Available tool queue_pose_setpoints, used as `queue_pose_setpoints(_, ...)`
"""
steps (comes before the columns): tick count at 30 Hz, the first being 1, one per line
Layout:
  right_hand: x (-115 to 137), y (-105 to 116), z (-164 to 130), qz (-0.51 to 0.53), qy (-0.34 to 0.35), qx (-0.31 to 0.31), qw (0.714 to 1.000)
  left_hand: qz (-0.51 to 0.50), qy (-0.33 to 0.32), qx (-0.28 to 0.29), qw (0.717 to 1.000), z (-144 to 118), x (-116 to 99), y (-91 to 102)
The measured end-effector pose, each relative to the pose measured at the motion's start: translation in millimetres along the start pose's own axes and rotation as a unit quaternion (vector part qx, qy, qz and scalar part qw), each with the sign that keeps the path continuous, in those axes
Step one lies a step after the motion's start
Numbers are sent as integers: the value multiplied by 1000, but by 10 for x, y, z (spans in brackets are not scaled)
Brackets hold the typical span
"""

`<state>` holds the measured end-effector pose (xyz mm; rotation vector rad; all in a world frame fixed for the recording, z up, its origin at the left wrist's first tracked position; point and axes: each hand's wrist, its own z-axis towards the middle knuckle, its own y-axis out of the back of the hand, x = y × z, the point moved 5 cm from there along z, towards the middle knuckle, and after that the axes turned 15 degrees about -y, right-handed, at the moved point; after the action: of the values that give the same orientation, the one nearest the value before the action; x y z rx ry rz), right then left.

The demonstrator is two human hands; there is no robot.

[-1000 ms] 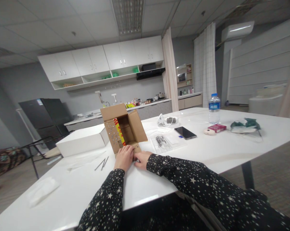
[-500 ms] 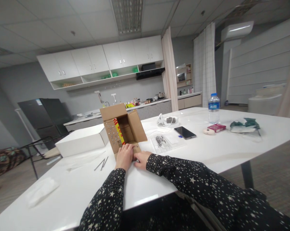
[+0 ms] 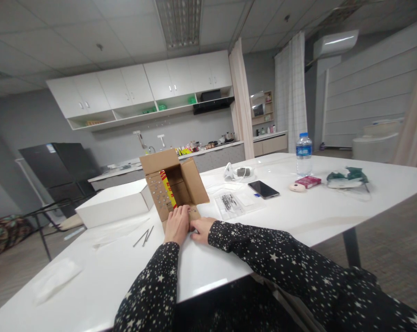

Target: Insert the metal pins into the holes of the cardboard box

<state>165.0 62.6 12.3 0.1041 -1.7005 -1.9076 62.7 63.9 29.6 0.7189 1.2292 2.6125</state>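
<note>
An open cardboard box [image 3: 190,183] stands on the white table, its opening facing me and its flaps spread. A yellow and red strip [image 3: 168,188] runs down its left part, and several small round silvery bits dot the flap beside it. My left hand [image 3: 177,224] is closed over the box's lower front flap, fingers on top of the cardboard. Just right of it, my right hand [image 3: 202,228] has its fingers bent inward against the flap's near edge. Whatever is between those fingertips is hidden.
Left of the box lie thin metal rods [image 3: 144,237], a white box [image 3: 115,203] and crumpled white wrap [image 3: 56,279]. To the right are a clear bag of small dark parts [image 3: 229,203], a phone [image 3: 264,189], a maroon packet [image 3: 308,182] and a water bottle [image 3: 303,154].
The whole view has shifted slightly, so everything sits a little further left. Both hands stay at the box's lower flap, with hardly any movement.
</note>
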Motion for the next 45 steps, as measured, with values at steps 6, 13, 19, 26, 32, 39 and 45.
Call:
queue_pose_setpoints(6,6,13,-15,4,6,11,1000,1,4,-3,1000,-3,-2,16)
queue_pose_setpoints(13,33,22,-36,-2,1,17,1000,14,0,7,1000,-12,-16,59)
queue_pose_setpoints(19,36,19,-32,-3,-2,7,1000,40,-24,19,999,-6,-55,74)
queue_pose_setpoints(26,34,4,-17,-1,1,7,1000,65,-41,25,997,1,-84,132)
queue_pose_setpoints(32,24,2,-17,5,-2,4,1000,34,-31,-3,999,-3,-54,122)
queue_pose_setpoints(39,13,-12,-11,9,7,16,1000,-54,5,-111,992,-18,15,175)
queue_pose_setpoints(45,8,-4,-12,3,7,6,1000,-167,22,-208,963,-62,64,250)
